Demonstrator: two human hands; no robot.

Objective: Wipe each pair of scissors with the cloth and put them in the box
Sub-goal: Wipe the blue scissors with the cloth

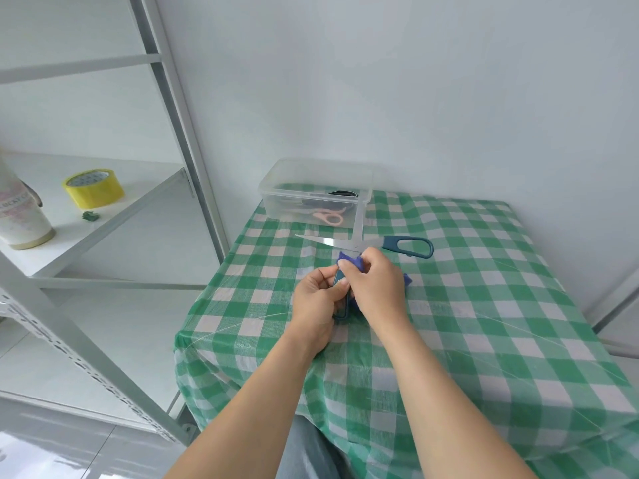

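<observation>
While the left hand (320, 299) curls its fingers (325, 275) round one handle of the teal scissors (408, 245), the right hand (375, 281) pinches the blue cloth (349, 262) against them near the pivot. The scissors are spread wide just above the checked surface (466, 305), one blade pointing left and the other toward the clear box (276, 178). That box stands at the surface's far edge, holding pink scissors (328, 216). A yellow tape roll (93, 188) sits on the shelf (114, 212) to the left.
</observation>
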